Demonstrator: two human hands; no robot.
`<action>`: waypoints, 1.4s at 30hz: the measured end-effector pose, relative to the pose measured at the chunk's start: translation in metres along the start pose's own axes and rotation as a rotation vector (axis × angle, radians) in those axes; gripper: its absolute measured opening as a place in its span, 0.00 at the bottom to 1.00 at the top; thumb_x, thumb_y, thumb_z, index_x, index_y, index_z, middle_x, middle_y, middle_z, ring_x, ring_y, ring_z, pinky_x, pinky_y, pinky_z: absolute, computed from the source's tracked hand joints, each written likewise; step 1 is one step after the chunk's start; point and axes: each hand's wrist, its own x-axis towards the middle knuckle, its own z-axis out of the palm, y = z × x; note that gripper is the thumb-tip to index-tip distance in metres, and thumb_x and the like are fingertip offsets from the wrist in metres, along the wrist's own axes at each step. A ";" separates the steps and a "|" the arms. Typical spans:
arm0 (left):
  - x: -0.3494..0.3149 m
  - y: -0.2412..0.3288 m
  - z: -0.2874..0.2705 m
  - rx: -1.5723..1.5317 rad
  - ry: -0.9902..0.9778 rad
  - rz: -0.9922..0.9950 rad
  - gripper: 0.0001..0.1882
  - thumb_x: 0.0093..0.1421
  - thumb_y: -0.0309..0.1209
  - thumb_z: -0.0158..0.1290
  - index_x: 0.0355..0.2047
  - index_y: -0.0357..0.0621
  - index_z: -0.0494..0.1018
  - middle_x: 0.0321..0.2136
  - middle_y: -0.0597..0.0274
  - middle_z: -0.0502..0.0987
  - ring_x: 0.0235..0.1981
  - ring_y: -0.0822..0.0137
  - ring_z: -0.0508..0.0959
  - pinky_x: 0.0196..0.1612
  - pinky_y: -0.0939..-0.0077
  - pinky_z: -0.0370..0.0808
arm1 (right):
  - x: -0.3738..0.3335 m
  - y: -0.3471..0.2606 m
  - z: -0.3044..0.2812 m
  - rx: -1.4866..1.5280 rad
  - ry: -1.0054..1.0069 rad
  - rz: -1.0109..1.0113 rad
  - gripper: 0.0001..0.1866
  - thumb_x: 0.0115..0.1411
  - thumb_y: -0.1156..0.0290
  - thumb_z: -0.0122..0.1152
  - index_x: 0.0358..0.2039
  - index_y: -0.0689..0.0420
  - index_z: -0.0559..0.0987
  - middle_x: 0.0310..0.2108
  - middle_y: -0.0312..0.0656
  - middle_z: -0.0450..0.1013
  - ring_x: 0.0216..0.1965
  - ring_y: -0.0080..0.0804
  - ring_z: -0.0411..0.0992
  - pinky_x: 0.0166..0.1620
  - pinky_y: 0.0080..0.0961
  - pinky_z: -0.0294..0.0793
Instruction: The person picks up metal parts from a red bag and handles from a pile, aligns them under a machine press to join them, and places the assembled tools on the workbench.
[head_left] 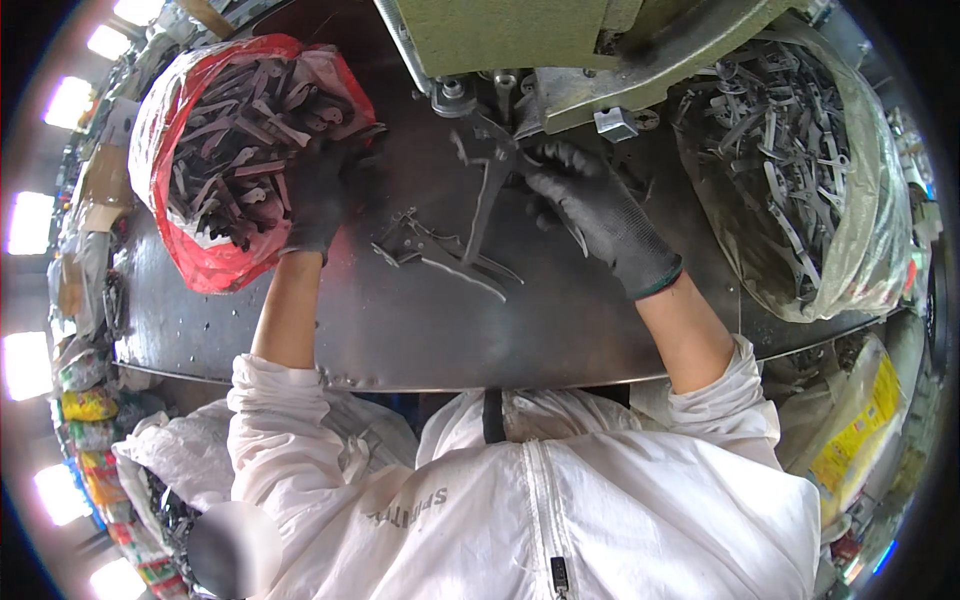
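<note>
My right hand [605,215], in a dark grey glove, has its fingertips closed on a plier-like metal piece [487,195] beneath the press. One long handle of the piece points down toward me. On the left, my gloved left hand [325,195] is at the right side of a red-and-white plastic bag [165,165] full of dark metal handle parts [235,120]. Its fingers blend into the dark parts and tabletop, so their grip is hidden. Between my hands, several plier-like pieces [445,262] lie on the metal table.
A green press [510,35] overhangs the far middle of the dark metal table [420,345]. Beside its base sits a small shiny metal block [615,124]. An olive plastic bag [865,190] at right holds many jointed metal pieces [785,150]. Sacks hang below the front edge.
</note>
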 end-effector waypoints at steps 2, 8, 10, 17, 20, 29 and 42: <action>0.001 0.003 -0.007 -0.051 0.044 -0.012 0.12 0.57 0.27 0.57 0.42 0.44 0.81 0.40 0.49 0.79 0.42 0.44 0.80 0.45 0.52 0.75 | -0.001 0.005 0.002 -0.028 0.026 0.016 0.18 0.71 0.67 0.58 0.58 0.60 0.75 0.45 0.38 0.78 0.37 0.21 0.77 0.38 0.20 0.79; 0.006 0.041 -0.054 -0.758 0.032 -0.422 0.08 0.69 0.28 0.55 0.43 0.36 0.74 0.36 0.55 0.79 0.37 0.63 0.79 0.44 0.64 0.74 | 0.008 0.039 -0.010 0.032 0.065 -0.028 0.17 0.71 0.67 0.58 0.55 0.63 0.75 0.42 0.40 0.78 0.35 0.21 0.77 0.37 0.21 0.79; -0.004 0.051 -0.074 -0.813 -0.117 -0.375 0.10 0.69 0.28 0.56 0.46 0.34 0.72 0.37 0.57 0.79 0.37 0.70 0.76 0.42 0.70 0.74 | 0.009 0.036 -0.014 0.021 0.075 -0.060 0.16 0.71 0.66 0.58 0.54 0.63 0.75 0.40 0.39 0.78 0.34 0.21 0.76 0.35 0.21 0.78; -0.017 0.147 -0.137 -1.212 -0.454 -0.355 0.19 0.68 0.26 0.57 0.57 0.33 0.69 0.34 0.61 0.79 0.32 0.73 0.78 0.42 0.75 0.76 | 0.008 0.023 0.010 -0.010 0.054 -0.021 0.13 0.70 0.70 0.57 0.49 0.66 0.77 0.36 0.40 0.77 0.31 0.21 0.75 0.34 0.23 0.77; -0.007 0.184 -0.135 -1.306 -0.740 -0.411 0.19 0.67 0.29 0.58 0.55 0.33 0.71 0.33 0.62 0.79 0.30 0.74 0.78 0.39 0.77 0.76 | 0.007 0.030 -0.004 -0.297 0.016 -0.298 0.13 0.68 0.73 0.57 0.50 0.64 0.78 0.40 0.42 0.79 0.39 0.27 0.77 0.43 0.27 0.79; -0.047 0.168 -0.055 -1.450 -0.537 -0.757 0.16 0.71 0.43 0.56 0.42 0.39 0.74 0.28 0.68 0.74 0.25 0.77 0.73 0.29 0.80 0.71 | 0.031 -0.004 -0.144 -1.708 -0.166 -0.677 0.21 0.57 0.78 0.60 0.52 0.50 0.80 0.56 0.40 0.73 0.66 0.38 0.65 0.65 0.35 0.71; 0.002 0.189 -0.047 -1.393 -0.427 -0.452 0.26 0.75 0.46 0.47 0.58 0.35 0.70 0.38 0.60 0.80 0.37 0.71 0.80 0.41 0.74 0.77 | 0.004 -0.003 -0.036 -0.443 0.220 -0.680 0.14 0.66 0.73 0.59 0.51 0.64 0.80 0.36 0.43 0.81 0.35 0.31 0.79 0.43 0.31 0.80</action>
